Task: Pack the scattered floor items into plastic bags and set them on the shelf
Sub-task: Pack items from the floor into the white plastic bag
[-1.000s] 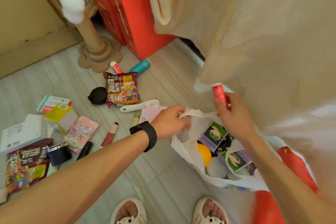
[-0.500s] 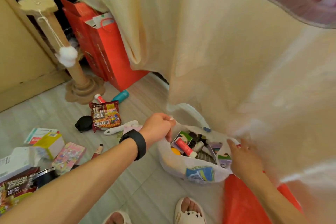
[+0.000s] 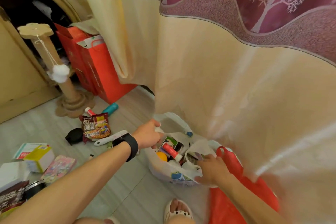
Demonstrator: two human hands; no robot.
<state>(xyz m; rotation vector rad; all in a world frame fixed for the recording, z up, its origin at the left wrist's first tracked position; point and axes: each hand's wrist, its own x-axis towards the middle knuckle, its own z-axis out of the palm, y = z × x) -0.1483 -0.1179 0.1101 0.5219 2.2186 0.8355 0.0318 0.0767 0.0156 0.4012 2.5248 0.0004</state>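
Plastic bag [image 3: 163, 171], white (crammed, mouth open)

Pale grey plank floor [image 3: 127, 187] lies under me. Ahead hangs a cream curtain [image 3: 200, 78] with a maroon, tree-patterned top. To my left stands a cardboard scratching post [image 3: 68, 87] with a white pompom [image 3: 60, 74]. Red paper bags [image 3: 103, 74] are just beside it, and a beige cabinet [image 3: 16, 78] is further left.

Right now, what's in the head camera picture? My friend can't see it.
A person's left hand and right hand hold open a white plastic bag full of small items on the floor. Snack packets and boxes lie scattered to the left.
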